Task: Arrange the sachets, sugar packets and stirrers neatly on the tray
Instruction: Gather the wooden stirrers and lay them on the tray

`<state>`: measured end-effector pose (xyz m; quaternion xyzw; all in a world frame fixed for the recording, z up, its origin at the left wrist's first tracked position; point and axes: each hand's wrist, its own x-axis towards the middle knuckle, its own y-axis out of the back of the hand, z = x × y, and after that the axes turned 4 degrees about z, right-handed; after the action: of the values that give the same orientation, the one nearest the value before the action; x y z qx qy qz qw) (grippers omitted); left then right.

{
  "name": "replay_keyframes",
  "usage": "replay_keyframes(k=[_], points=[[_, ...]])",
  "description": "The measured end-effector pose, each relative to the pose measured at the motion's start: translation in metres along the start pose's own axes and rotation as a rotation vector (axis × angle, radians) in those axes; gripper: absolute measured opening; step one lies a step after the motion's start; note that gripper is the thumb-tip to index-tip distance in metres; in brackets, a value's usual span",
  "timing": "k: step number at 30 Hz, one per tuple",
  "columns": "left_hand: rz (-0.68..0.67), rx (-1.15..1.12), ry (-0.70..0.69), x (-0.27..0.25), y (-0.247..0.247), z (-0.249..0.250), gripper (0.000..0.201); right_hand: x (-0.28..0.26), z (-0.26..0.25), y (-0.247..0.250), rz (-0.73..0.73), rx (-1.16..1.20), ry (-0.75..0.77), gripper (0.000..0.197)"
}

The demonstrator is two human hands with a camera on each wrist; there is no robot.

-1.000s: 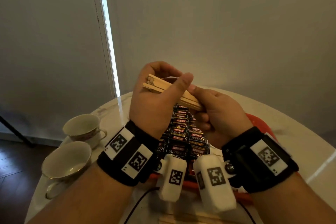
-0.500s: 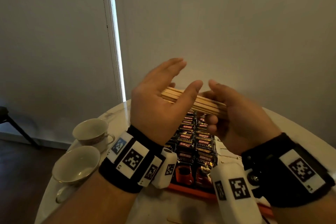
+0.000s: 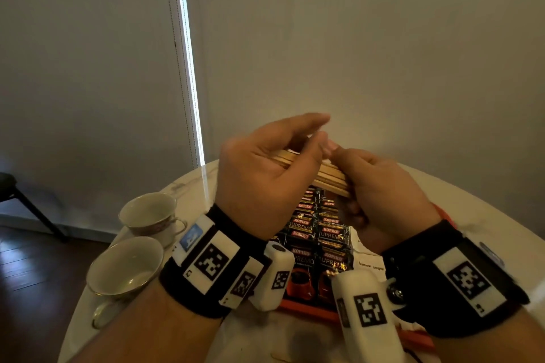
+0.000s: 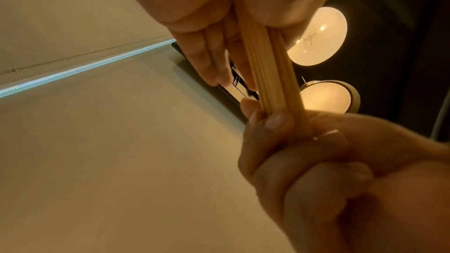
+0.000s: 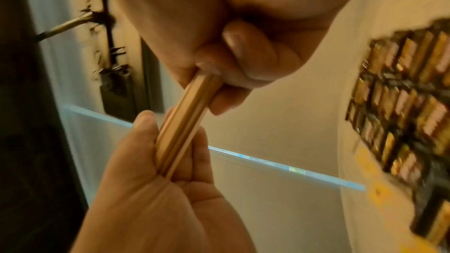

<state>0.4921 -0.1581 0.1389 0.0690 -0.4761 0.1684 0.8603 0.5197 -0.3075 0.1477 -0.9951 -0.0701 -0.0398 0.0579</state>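
Both hands are raised above the far part of the tray [image 3: 309,311], sharing one bundle of wooden stirrers [image 3: 330,177].

Right hand [image 3: 386,203]: fingers curled round one end of the bundle, thumb on top. The left wrist view shows the sticks running into its fist. This looks like the anchoring grip.

Left hand [image 3: 259,183]: fingers nearly straight and spread. The other end of the bundle lies across its palm and between thumb and fingers, cupped rather than clamped. The right wrist view shows the stick ends butting into the palm. Judgement: the loose left hand serves as a stop, so the ends can be squared up before the bundle is set down.

Sachets [image 3: 318,236]: dark, printed coffee packs already lying in two overlapping rows on the orange tray, below the hands. A white packet marked brown sugar [image 3: 370,265] lies just beside them toward the tray's right edge, partly hidden by the right wrist.

Two empty cups [image 3: 126,265] stand near the left edge of the round surface [image 3: 188,186], well apart from the tray.

Status: sachets placed; stirrers not yet on the tray. Risk: a loose stick slipping from the open left hand.
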Motion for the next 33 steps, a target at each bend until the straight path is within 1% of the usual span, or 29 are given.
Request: replay_keyframes(k=[1,2,4,5,6,7,8,9,10,11,13,15,17,19,20,21,23,24,26,27,30,31,33], points=[[-0.018,-0.065,0.006,0.000,-0.001,0.003,0.029,-0.001,0.001,0.000,-0.026,0.033,-0.022,0.035],[-0.028,-0.165,0.026,0.000,-0.003,0.006,0.035,-0.001,0.001,-0.001,-0.057,0.065,-0.037,0.034],[-0.038,-0.431,0.108,0.001,-0.007,0.012,0.063,-0.002,0.001,-0.001,-0.104,0.138,-0.064,0.029],[-0.063,-0.561,0.155,0.000,-0.008,0.014,0.077,-0.002,0.001,-0.001,-0.116,0.170,-0.078,0.025],[-0.103,-0.661,0.202,0.000,-0.009,0.016,0.082,-0.002,0.001,0.000,-0.127,0.195,-0.089,0.022],[-0.146,-0.713,0.236,-0.002,-0.010,0.018,0.078,-0.003,0.002,-0.001,-0.151,0.215,-0.101,0.023],[-0.176,-0.700,0.251,-0.003,-0.009,0.020,0.064,-0.004,0.003,-0.001,-0.192,0.229,-0.116,0.025],[-0.183,-0.645,0.261,-0.004,-0.008,0.021,0.047,-0.006,0.004,-0.003,-0.233,0.236,-0.139,0.025],[-0.177,-0.590,0.274,-0.005,-0.007,0.022,0.036,-0.008,0.004,-0.004,-0.266,0.233,-0.162,0.023],[-0.161,-0.554,0.288,-0.005,-0.006,0.025,0.032,-0.010,0.003,-0.006,-0.284,0.221,-0.182,0.020],[-0.099,-0.526,0.318,-0.005,-0.002,0.034,0.029,-0.015,-0.001,-0.011,-0.269,0.236,-0.214,0.022],[-0.034,-0.518,0.343,-0.005,0.001,0.041,0.024,-0.019,-0.005,-0.015,-0.285,0.331,-0.251,0.035],[-0.005,-0.507,0.377,-0.008,0.004,0.047,0.020,-0.024,-0.011,-0.016,-0.362,0.388,-0.276,0.047],[0.013,-0.493,0.419,-0.008,0.009,0.053,0.018,-0.030,-0.014,-0.014,-0.410,0.301,-0.230,0.050],[0.022,-0.503,0.447,-0.006,0.011,0.056,0.018,-0.033,-0.016,-0.011,-0.409,0.233,-0.198,0.048],[0.033,-0.526,0.477,-0.003,0.013,0.058,0.020,-0.035,-0.018,-0.007,-0.398,0.163,-0.155,0.042],[0.048,-0.597,0.558,0.005,0.014,0.062,0.024,-0.042,-0.025,0.002,-0.366,0.040,-0.017,0.021],[0.045,-0.624,0.606,0.009,0.011,0.061,0.024,-0.046,-0.029,0.007,-0.367,-0.006,0.050,0.015],[0.011,-0.650,0.698,0.014,0.000,0.057,0.024,-0.054,-0.040,0.016,-0.405,-0.103,0.155,0.021],[-0.006,-0.668,0.742,0.015,-0.008,0.054,0.023,-0.057,-0.045,0.020,-0.408,-0.190,0.209,0.026],[-0.073,-0.731,0.860,0.018,-0.038,0.048,0.025,-0.055,-0.053,0.032,-0.311,-0.517,0.357,0.033],[-0.107,-0.749,0.902,0.019,-0.049,0.048,0.025,-0.054,-0.053,0.037,-0.272,-0.567,0.380,0.033],[-0.160,-0.737,0.983,0.022,-0.073,0.048,0.025,-0.048,-0.051,0.049,-0.175,-0.576,0.394,0.032]])
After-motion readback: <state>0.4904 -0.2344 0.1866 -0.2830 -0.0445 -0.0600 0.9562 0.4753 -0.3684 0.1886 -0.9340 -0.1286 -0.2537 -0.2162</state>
